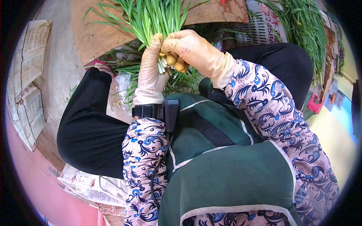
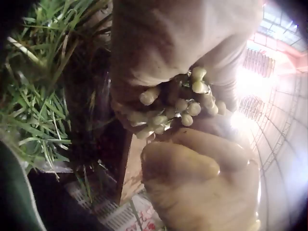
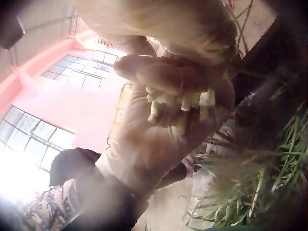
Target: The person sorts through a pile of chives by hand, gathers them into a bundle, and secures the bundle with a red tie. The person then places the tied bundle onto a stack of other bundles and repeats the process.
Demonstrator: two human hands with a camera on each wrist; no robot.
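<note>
A bunch of long green leafy stalks (image 1: 156, 19) with pale cut ends fans out over the board in the head view. My gloved left hand (image 1: 151, 69) grips the bunch near its base, thumb up along the side. From the right, my gloved right hand (image 1: 201, 52) has its fingers curled at the same base, against the bunch. In the left wrist view the round white stalk ends (image 2: 187, 108) show between both hands. The right wrist view shows several short pale ends (image 3: 185, 101) below the fingers; the leaves are hidden there.
A round wooden board (image 1: 86, 37) lies ahead. Loose green leaves (image 1: 305, 30) are heaped at the upper right beside a white perforated crate (image 1: 256, 28). Trimmings (image 1: 184, 83) and a clear plastic bag (image 1: 123, 88) lie between the legs. White baskets (image 1: 32, 56) stand at the left.
</note>
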